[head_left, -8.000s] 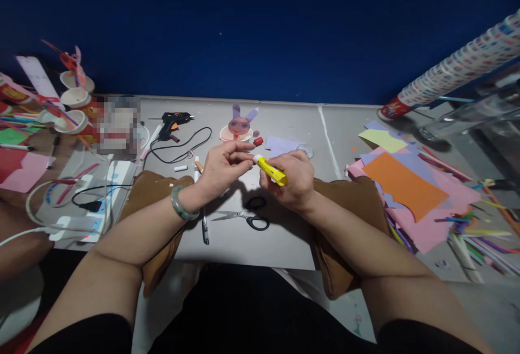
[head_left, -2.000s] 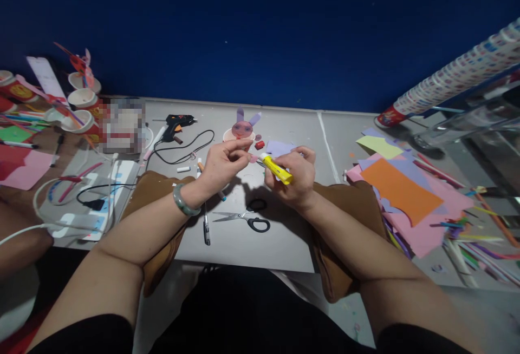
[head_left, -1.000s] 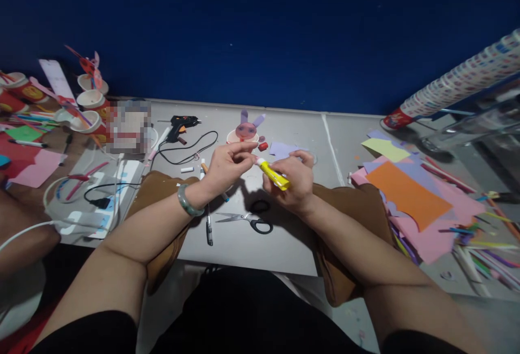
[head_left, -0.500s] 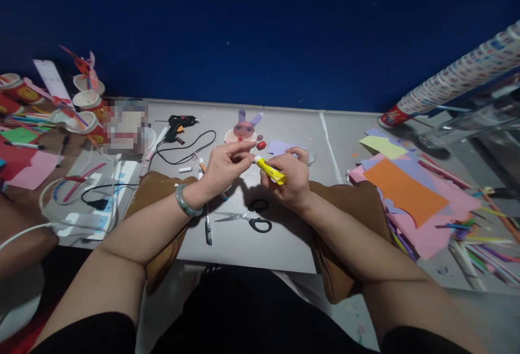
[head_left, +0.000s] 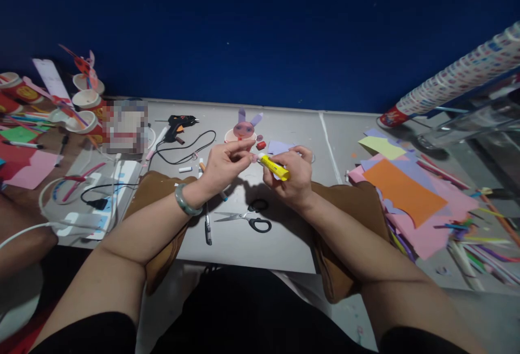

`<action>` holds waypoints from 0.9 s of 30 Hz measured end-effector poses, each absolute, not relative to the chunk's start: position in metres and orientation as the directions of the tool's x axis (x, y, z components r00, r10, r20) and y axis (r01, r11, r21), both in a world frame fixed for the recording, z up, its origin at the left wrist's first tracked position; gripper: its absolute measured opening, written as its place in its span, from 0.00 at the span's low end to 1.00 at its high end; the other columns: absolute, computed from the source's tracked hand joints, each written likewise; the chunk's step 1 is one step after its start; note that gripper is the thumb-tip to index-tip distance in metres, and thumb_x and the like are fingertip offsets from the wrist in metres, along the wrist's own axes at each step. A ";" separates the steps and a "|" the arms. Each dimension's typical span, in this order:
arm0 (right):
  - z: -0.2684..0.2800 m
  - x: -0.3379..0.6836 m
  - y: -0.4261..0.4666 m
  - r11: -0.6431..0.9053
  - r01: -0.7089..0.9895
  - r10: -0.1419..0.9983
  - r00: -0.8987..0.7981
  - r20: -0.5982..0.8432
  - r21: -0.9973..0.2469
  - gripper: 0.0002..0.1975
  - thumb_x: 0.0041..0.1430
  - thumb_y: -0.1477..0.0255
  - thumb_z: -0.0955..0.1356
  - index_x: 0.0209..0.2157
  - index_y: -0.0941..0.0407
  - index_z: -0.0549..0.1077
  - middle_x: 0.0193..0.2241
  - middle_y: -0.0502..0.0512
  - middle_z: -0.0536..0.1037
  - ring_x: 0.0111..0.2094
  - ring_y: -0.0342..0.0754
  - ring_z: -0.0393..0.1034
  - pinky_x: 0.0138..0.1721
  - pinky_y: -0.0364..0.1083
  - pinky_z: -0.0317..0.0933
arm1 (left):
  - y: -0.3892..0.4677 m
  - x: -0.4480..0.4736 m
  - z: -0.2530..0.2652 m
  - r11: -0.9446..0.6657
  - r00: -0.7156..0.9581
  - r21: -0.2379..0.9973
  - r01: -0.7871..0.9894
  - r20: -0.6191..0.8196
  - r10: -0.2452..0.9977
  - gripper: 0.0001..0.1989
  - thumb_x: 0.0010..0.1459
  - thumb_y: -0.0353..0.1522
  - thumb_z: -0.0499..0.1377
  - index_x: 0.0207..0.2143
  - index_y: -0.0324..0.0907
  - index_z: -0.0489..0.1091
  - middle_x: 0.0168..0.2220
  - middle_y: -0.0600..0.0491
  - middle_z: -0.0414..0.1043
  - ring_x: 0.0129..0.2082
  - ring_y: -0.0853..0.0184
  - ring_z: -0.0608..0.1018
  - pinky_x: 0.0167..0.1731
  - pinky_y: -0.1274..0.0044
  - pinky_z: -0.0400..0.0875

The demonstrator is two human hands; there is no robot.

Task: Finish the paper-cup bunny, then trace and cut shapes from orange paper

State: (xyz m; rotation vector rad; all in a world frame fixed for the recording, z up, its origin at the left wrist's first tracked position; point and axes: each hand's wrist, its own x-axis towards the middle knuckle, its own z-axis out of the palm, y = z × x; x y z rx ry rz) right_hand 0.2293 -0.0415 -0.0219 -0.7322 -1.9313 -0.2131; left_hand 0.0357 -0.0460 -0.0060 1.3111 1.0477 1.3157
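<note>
My right hand (head_left: 291, 178) is wrapped round a yellow glue stick (head_left: 275, 167), its white tip pointing left. Facing it, my left hand (head_left: 227, 167) pinches a small pinkish paper piece (head_left: 254, 157) at the fingertips. Just beyond my fingers is a paper cup craft (head_left: 239, 133) with a round face and purple ears. A red cap (head_left: 261, 145) lies to the right of the craft, and a piece of lilac paper (head_left: 282, 147) is behind my right hand. Nearer to me, scissors (head_left: 246, 218) with black handles lie on the table, beside a pen (head_left: 208, 229).
A black glue gun (head_left: 179, 126) and its cord lie at the back left. Paper cups (head_left: 87, 121) and a power strip (head_left: 114, 202) are further left. Coloured paper (head_left: 406, 189) and a long stack of cups (head_left: 455, 78) occupy the right. Brown padding (head_left: 156, 202) lies under my forearms.
The glue stick in my right hand has drawn slightly right, away from my left fingertips, so the small paper piece shows between them. My left hand has hardly moved.
</note>
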 end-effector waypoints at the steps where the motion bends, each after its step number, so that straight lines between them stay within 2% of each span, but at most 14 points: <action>1: -0.021 0.230 -0.041 0.795 0.583 0.396 -0.286 0.873 -0.169 0.08 0.62 0.75 0.70 0.41 0.51 0.69 0.29 0.48 0.81 0.27 0.47 0.74 0.45 0.54 0.60 | -0.046 0.036 -0.006 -0.154 0.044 0.986 -0.063 0.157 0.987 0.20 0.50 0.34 0.73 0.47 0.38 0.83 0.33 0.49 0.86 0.31 0.68 0.83 0.39 0.74 0.80; 6: -0.020 0.230 -0.044 0.816 0.557 0.367 -0.291 0.884 -0.155 0.08 0.63 0.72 0.70 0.42 0.50 0.69 0.29 0.46 0.80 0.26 0.46 0.73 0.46 0.54 0.62 | -0.046 0.035 -0.005 -0.137 0.042 0.989 -0.064 0.139 0.989 0.20 0.49 0.33 0.73 0.46 0.39 0.83 0.32 0.50 0.86 0.31 0.68 0.83 0.39 0.74 0.80; 9: -0.022 0.228 -0.044 0.813 0.561 0.402 -0.343 0.849 -0.159 0.04 0.65 0.72 0.69 0.40 0.51 0.69 0.28 0.45 0.81 0.26 0.46 0.73 0.46 0.54 0.61 | -0.046 0.035 -0.005 -0.142 0.054 0.988 -0.058 0.145 0.988 0.20 0.50 0.33 0.73 0.46 0.39 0.83 0.33 0.49 0.86 0.32 0.68 0.83 0.40 0.73 0.80; 14: -0.024 0.231 -0.043 0.749 0.644 0.437 -0.306 0.845 -0.154 0.02 0.66 0.70 0.67 0.40 0.50 0.69 0.29 0.48 0.81 0.27 0.48 0.74 0.45 0.56 0.62 | -0.046 0.036 -0.004 -0.110 0.035 0.990 -0.085 0.113 0.993 0.20 0.50 0.33 0.74 0.47 0.38 0.82 0.33 0.49 0.86 0.34 0.66 0.84 0.46 0.70 0.80; 17: -0.023 0.231 -0.044 0.794 0.592 0.392 -0.323 0.861 -0.139 0.05 0.64 0.71 0.68 0.42 0.49 0.69 0.29 0.47 0.81 0.26 0.48 0.74 0.45 0.57 0.62 | -0.046 0.036 -0.003 -0.079 0.027 0.993 -0.092 0.082 0.996 0.20 0.49 0.32 0.73 0.46 0.38 0.82 0.31 0.51 0.85 0.33 0.67 0.83 0.46 0.70 0.80; 21: -0.022 0.227 -0.044 0.825 0.563 0.321 -0.388 0.864 -0.054 0.05 0.64 0.72 0.69 0.41 0.51 0.69 0.28 0.44 0.80 0.26 0.45 0.73 0.46 0.53 0.61 | -0.046 0.036 0.000 -0.029 0.039 0.996 -0.090 0.033 0.999 0.21 0.48 0.31 0.73 0.47 0.38 0.82 0.32 0.51 0.85 0.32 0.69 0.83 0.45 0.71 0.79; 27: -0.019 0.229 -0.044 0.772 0.633 0.347 -0.342 0.873 -0.058 0.06 0.62 0.73 0.69 0.39 0.50 0.67 0.26 0.45 0.79 0.24 0.46 0.71 0.46 0.54 0.62 | -0.045 0.034 0.002 0.005 0.039 0.994 -0.113 0.000 0.999 0.21 0.47 0.31 0.73 0.46 0.38 0.82 0.30 0.52 0.85 0.30 0.69 0.82 0.42 0.71 0.79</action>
